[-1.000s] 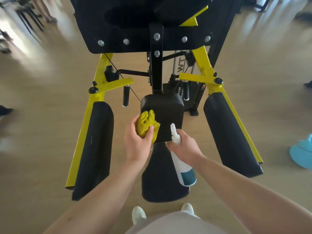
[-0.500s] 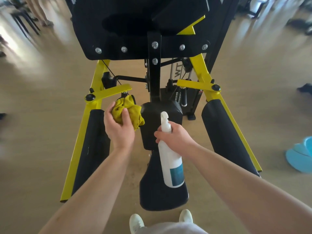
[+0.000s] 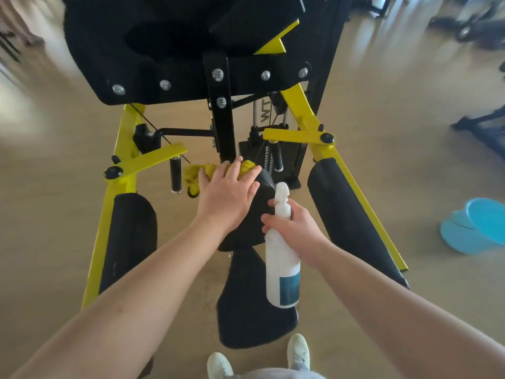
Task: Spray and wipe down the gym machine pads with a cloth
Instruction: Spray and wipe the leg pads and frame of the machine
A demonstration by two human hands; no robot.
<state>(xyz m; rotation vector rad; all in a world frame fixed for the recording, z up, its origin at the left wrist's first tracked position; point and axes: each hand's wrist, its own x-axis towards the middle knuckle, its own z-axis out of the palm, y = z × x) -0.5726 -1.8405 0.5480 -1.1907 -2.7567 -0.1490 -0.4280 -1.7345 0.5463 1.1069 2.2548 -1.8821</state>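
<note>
From my end: left hand (image 3: 226, 194) is flat, fingers spread wide, pressing the yellow cloth (image 3: 195, 173) onto the far top edge of the small centre pad (image 3: 252, 225). The cloth bunches out to the L of the fingers. Right hand (image 3: 296, 232) is wrapped round the neck of the spray bottle (image 3: 282, 272), nozzle up, btl body hanging over the lower centre pad (image 3: 251, 321). Left side pad (image 3: 128, 242) and right side pad (image 3: 344, 212) flank it on the yellow frame (image 3: 153, 159). Blue tub (image 3: 481, 225) sits on the floor to the R.
</note>
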